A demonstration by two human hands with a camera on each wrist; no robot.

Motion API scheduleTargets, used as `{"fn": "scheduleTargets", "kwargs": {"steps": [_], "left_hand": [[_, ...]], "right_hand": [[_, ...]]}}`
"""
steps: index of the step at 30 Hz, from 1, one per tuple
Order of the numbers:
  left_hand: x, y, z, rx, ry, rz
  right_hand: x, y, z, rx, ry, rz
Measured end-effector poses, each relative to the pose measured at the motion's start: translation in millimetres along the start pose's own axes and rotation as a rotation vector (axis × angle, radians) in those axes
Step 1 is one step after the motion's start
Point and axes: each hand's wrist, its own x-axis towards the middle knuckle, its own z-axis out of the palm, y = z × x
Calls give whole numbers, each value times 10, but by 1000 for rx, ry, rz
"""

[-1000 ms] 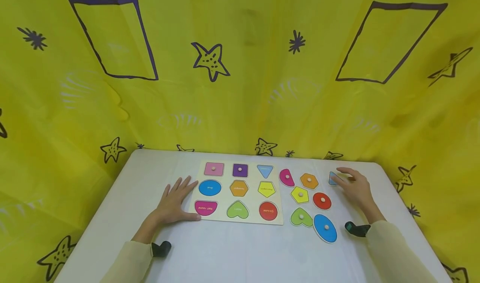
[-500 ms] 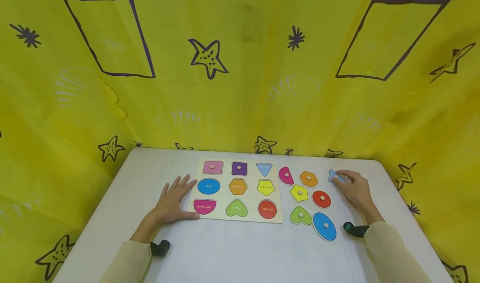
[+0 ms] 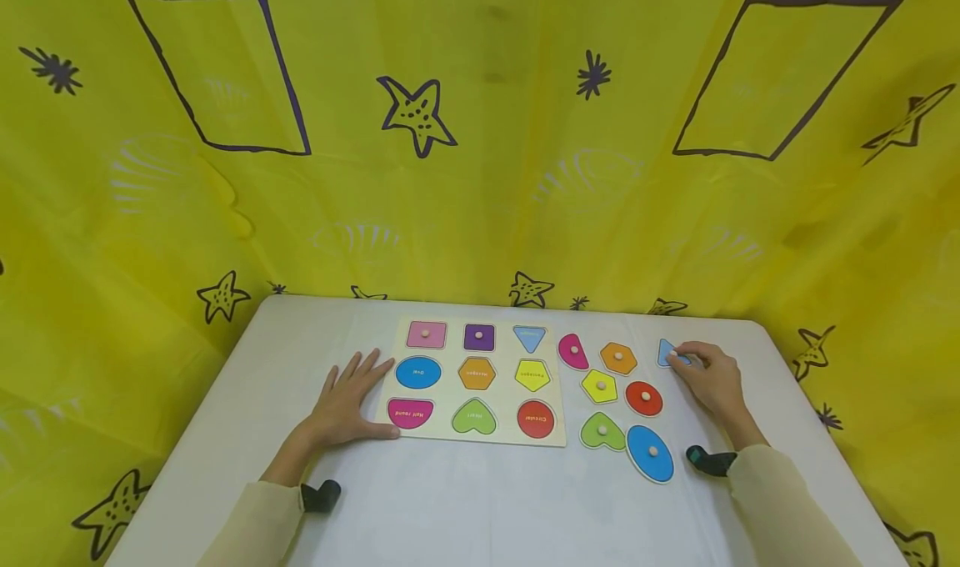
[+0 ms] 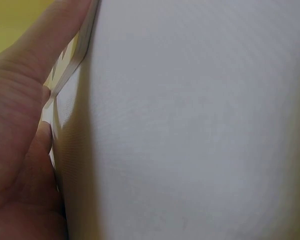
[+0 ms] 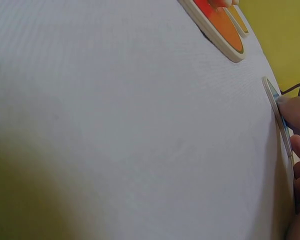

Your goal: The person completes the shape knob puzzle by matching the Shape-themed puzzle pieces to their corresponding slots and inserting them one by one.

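My right hand [image 3: 712, 382] pinches the light blue triangle puzzle piece [image 3: 664, 352] at its knob, thumb and forefinger together. The piece lies low over the table at the far right. In the right wrist view the triangle piece [image 5: 271, 95] shows edge-on beside a fingertip. My left hand [image 3: 341, 413] lies spread at the left edge of the pale shape puzzle board [image 3: 505, 375], its thumb along the near corner. The pink rectangle [image 3: 417, 336] and purple square [image 3: 470, 339] sit in the board; the other recesses show printed colours, among them the triangle recess [image 3: 530, 338].
Between board and right hand lie several knobbed pieces: magenta half round [image 3: 567, 343], orange hexagon [image 3: 609, 363], yellow pentagon [image 3: 592, 389], red circle [image 3: 636, 403], green heart [image 3: 592, 438] and blue oval [image 3: 645, 467]. A yellow patterned curtain [image 3: 487, 217] stands behind the white table [image 3: 465, 509].
My right thumb and forefinger have come together on the triangle piece's knob, and the piece has turned slightly. My left hand stays at the board; the head view has shifted a little.
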Motion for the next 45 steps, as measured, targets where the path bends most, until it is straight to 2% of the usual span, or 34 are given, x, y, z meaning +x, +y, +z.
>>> {"fn": "scheduleTargets", "kwargs": {"steps": [7, 13, 23, 30, 45], "left_hand": [[4, -58, 63, -14, 21, 21], [-3, -80, 89, -22, 33, 34], [-19, -12, 33, -1, -11, -8], [-29, -12, 21, -8, -7, -3], [-11, -18, 13, -25, 7, 21]], "right_hand": [[-2, -21, 12, 5, 14, 29], [-14, -28, 27, -1, 35, 21], [10, -66, 7, -34, 32, -23], [47, -196, -49, -1, -1, -18], [96, -599, 67, 39, 23, -157]]}}
